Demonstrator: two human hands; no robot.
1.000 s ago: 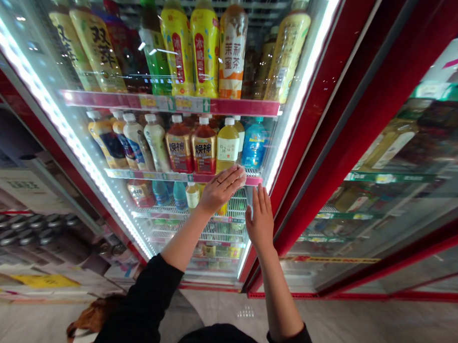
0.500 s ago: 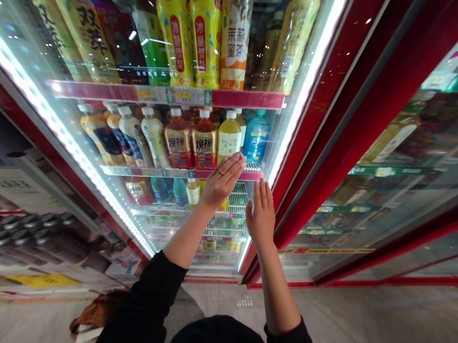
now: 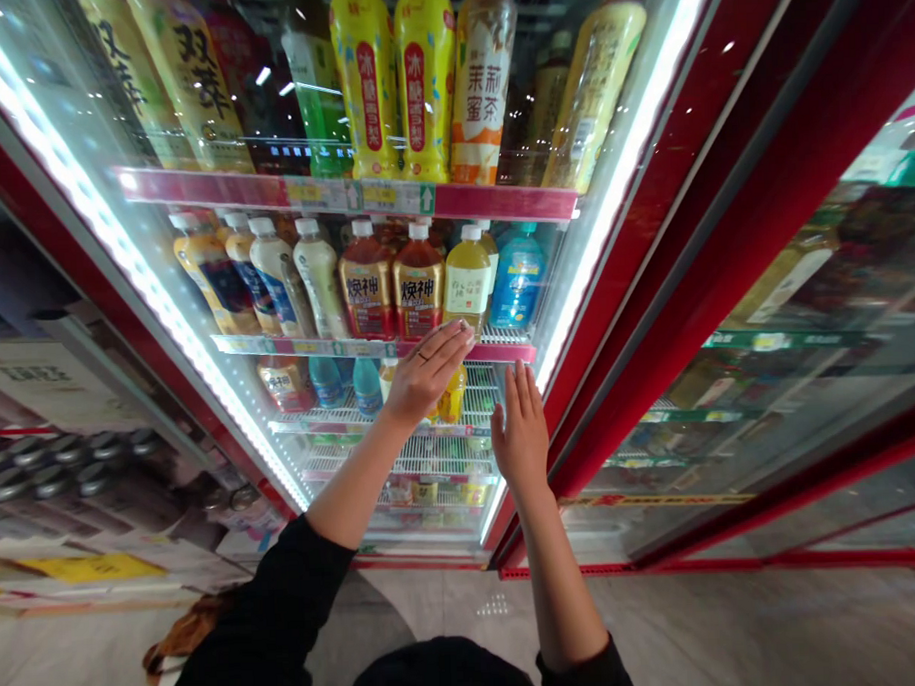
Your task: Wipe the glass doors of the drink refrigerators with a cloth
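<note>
My left hand [image 3: 431, 372], a ring on one finger, reaches before the drinks cooler with its fingers stretched out, holding nothing. Past its fingertips stands a yellow-green bottle [image 3: 467, 278], beside dark red bottles with gold labels [image 3: 417, 284]. To the right, my right hand [image 3: 522, 428] is raised with straight fingers near the cooler's right edge, also holding nothing. Reflections show on the glass in front of the shelves; whether either hand touches it I cannot tell. A blue bottle [image 3: 516, 279] stands on the same shelf, above my right hand.
A pink shelf strip [image 3: 490, 201] runs below tall yellow bottles [image 3: 422, 84]. The red cooler frame [image 3: 654, 276] rises at right, with another glass-fronted cooler beyond. Dark-capped containers [image 3: 72, 467] line a shelf at left. Grey floor [image 3: 738, 633] lies below.
My left hand has moved left and slightly down, away from my right hand. My right hand stays almost where it was. The view has shifted slightly.
</note>
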